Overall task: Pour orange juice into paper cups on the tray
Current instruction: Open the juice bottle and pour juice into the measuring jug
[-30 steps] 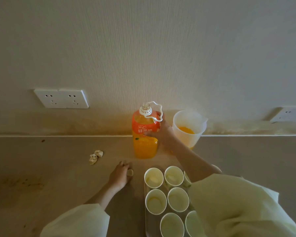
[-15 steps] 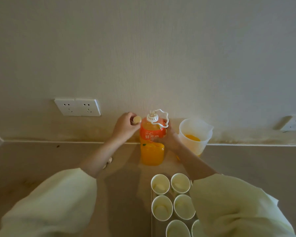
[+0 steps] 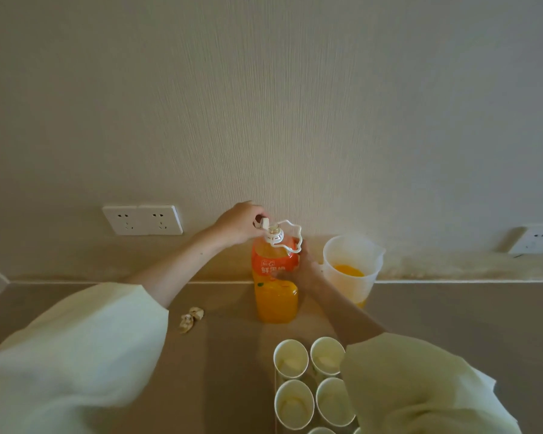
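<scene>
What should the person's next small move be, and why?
Probably set the cap onto the bottle and twist: the left hand pinches it beside the open neck, the right hand steadies the bottle, and the jug already holds juice.

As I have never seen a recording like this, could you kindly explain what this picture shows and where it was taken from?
There is no machine here: a person works with bare hands, and the one picture comes from a camera worn on the head, looking forward and down. That is why both pale-sleeved arms reach in from below. The left hand pinches a small pale bottle cap beside the open neck of a plastic bottle of orange juice, which the right hand grips around its body. On the beige counter stand a translucent plastic jug with some juice in it and white paper cups on a grey tray, nearest the camera; a crumpled paper scrap lies to the left.
</scene>
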